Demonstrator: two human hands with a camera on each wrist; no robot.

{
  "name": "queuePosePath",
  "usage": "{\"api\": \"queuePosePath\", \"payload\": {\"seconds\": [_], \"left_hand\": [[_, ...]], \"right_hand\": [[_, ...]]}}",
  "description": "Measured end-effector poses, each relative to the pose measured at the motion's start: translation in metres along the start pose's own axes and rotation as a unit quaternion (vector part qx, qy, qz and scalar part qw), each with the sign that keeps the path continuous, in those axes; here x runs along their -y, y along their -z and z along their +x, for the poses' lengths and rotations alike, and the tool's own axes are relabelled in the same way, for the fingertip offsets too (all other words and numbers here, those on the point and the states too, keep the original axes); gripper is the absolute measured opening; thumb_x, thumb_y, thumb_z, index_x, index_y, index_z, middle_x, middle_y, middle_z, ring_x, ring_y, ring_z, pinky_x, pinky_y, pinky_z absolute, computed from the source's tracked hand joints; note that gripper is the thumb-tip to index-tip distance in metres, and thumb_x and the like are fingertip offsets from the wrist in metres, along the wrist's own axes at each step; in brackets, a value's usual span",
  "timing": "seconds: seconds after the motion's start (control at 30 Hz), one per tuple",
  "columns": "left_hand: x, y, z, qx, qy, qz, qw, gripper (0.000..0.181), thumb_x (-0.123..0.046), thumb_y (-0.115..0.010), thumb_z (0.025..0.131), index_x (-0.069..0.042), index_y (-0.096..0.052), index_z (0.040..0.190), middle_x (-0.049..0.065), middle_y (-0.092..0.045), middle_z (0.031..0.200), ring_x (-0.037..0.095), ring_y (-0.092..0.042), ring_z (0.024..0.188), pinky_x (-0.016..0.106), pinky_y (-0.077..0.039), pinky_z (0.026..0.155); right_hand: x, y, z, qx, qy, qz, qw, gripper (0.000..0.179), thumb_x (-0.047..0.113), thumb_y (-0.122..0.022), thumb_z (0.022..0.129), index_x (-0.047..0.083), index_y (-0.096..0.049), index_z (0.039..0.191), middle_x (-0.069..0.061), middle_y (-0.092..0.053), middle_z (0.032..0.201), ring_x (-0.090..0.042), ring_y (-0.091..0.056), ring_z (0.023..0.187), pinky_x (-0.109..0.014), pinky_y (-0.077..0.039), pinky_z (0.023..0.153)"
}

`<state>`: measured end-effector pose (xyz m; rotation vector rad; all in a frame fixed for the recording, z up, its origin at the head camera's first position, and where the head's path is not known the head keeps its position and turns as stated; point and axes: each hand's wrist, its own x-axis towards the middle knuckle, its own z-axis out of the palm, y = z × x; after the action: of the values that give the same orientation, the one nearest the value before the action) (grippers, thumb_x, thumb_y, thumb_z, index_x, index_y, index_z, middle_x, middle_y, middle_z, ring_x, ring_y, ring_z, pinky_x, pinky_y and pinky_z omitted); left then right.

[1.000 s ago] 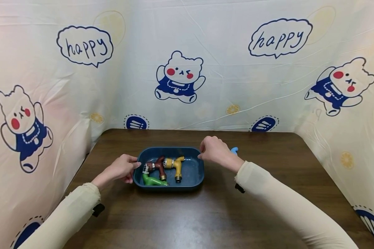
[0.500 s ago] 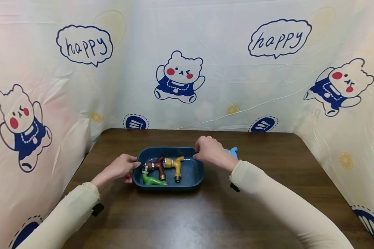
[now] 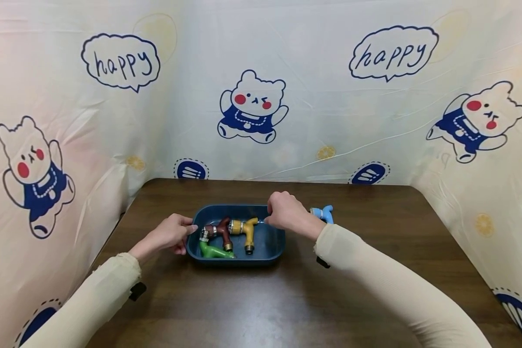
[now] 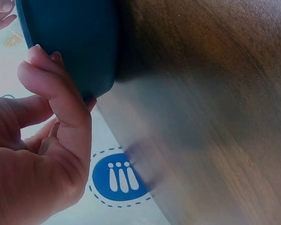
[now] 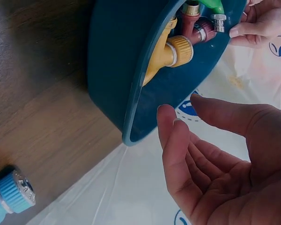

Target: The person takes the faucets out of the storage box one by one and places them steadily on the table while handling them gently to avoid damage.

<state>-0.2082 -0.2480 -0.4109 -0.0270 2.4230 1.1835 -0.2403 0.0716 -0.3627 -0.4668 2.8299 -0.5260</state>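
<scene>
A dark blue plastic basin [image 3: 267,244] stands mid-table with three taps inside: a brown tap [image 3: 223,231], a yellow tap [image 3: 248,231] and a green tap [image 3: 213,251]. My left hand [image 3: 169,234] pinches the basin's left end, thumb at the rim and fingers along the outer wall. Over the basin's right end is my right hand [image 3: 290,212]. In the right wrist view its thumb [image 5: 225,112] and fingers [image 5: 175,150] are bent and apart, with nothing between them. A blue tap [image 3: 324,213] lies on the table just beyond the right hand, partly covered by it.
The brown wooden table [image 3: 252,309] ends at a pale printed curtain [image 3: 313,106] that hangs behind it and along both sides. In the left wrist view the table edge runs close past the left hand.
My right hand has shifted left, from the basin's right rim to over its inside, and more of the blue tap shows. The left hand keeps its place on the basin.
</scene>
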Motion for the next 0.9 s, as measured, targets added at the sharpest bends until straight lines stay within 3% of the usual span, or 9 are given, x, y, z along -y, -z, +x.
{"api": "queuePosePath", "payload": {"seconds": [0.27,0.57,0.9], "left_hand": [[-0.002,0.002,0.004,-0.004,-0.007,0.005,1.0000,0.047,-0.014,-0.054,0.111,0.014,-0.046,0.149,0.010,-0.058,0.064,0.017,-0.062,0.048,0.032,-0.059,0.051],[0.001,0.003,-0.002,0.001,0.000,0.014,0.9999,0.050,-0.013,-0.054,0.111,0.017,-0.042,0.150,0.011,-0.058,0.063,0.017,-0.062,0.047,0.032,-0.058,0.049],[-0.001,-0.001,0.000,-0.004,0.001,0.014,0.9999,0.047,-0.012,-0.054,0.111,0.015,-0.045,0.149,0.011,-0.057,0.063,0.018,-0.062,0.047,0.032,-0.058,0.050]], "right_hand": [[0.003,-0.004,0.005,0.006,0.018,0.006,0.9998,0.018,0.023,-0.084,0.093,0.007,-0.075,0.095,-0.003,-0.067,0.082,-0.018,-0.065,0.066,-0.032,-0.057,0.060],[0.008,-0.012,0.005,0.027,0.035,0.009,0.9990,0.019,0.023,-0.085,0.092,0.009,-0.072,0.089,-0.001,-0.065,0.078,-0.018,-0.063,0.065,-0.031,-0.056,0.058],[0.013,-0.014,0.006,0.032,0.052,0.008,0.9981,0.026,0.020,-0.084,0.093,0.011,-0.071,0.073,-0.002,-0.061,0.061,-0.017,-0.056,0.053,-0.029,-0.050,0.052]]}}
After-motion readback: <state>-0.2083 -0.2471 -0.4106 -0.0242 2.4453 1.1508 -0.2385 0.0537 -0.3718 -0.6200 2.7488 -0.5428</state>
